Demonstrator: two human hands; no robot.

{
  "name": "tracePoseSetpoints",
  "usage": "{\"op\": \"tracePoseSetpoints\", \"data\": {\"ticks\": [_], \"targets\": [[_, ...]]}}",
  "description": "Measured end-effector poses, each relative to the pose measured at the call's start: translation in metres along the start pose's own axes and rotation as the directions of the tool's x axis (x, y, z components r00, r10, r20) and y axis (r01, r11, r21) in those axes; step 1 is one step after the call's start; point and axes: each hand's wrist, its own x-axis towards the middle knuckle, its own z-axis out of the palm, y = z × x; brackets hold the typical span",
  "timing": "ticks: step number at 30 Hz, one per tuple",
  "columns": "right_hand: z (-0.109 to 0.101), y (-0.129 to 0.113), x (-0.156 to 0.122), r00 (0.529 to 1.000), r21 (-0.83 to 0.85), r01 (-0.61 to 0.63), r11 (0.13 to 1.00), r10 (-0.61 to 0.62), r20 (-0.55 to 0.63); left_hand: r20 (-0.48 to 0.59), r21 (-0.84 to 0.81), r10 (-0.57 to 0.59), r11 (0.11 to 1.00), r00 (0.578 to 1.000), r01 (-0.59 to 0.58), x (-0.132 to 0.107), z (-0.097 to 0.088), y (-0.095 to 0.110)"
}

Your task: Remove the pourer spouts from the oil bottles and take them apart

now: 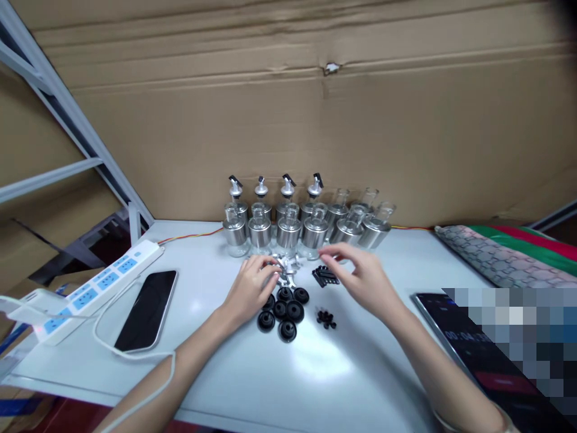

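My left hand (250, 287) rests on the white table (270, 373) with its fingers curled onto a small heap of shiny metal spout parts (288, 266). My right hand (360, 278) hovers just right of that heap, fingers spread and slightly bent, holding nothing, right beside a stack of small black flat pieces (324, 275). Between my wrists lie several black round rubber stoppers (283, 311) and a cluster of tiny black bits (326, 318). Behind the heap stand several glass bottles with metal collars (288, 231); some at the back carry pourer spouts (287, 186).
A phone (148, 308) lies face up at the left, next to a white power strip (85, 291) with a cable. A tablet (478, 355) lies at the right front. Folded patterned cloth (500, 255) sits at the far right. A cardboard wall (315, 108) stands behind the table.
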Motion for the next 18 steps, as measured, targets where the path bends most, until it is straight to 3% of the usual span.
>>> {"op": "tracePoseSetpoints", "data": {"ticks": [3,6,12,18], "targets": [[-0.017,-0.003,0.032,0.962,-0.079,-0.045,0.996,0.022,-0.271,-0.015,0.007,0.028,1.000,0.999,-0.028,0.001,-0.002,0.002],[-0.029,-0.006,0.078,0.927,-0.251,-0.170,0.953,0.067,-0.369,-0.080,0.018,0.052,0.999,0.995,-0.051,0.002,-0.005,0.004],[-0.016,0.010,0.148,0.929,-0.373,-0.360,0.855,0.291,-0.228,-0.162,0.030,0.109,0.994,0.981,-0.105,0.003,-0.010,0.008],[0.000,0.027,0.159,0.941,-0.310,-0.326,0.893,0.276,-0.196,-0.146,0.044,0.173,0.985,0.974,-0.168,0.000,-0.008,0.011]]}}
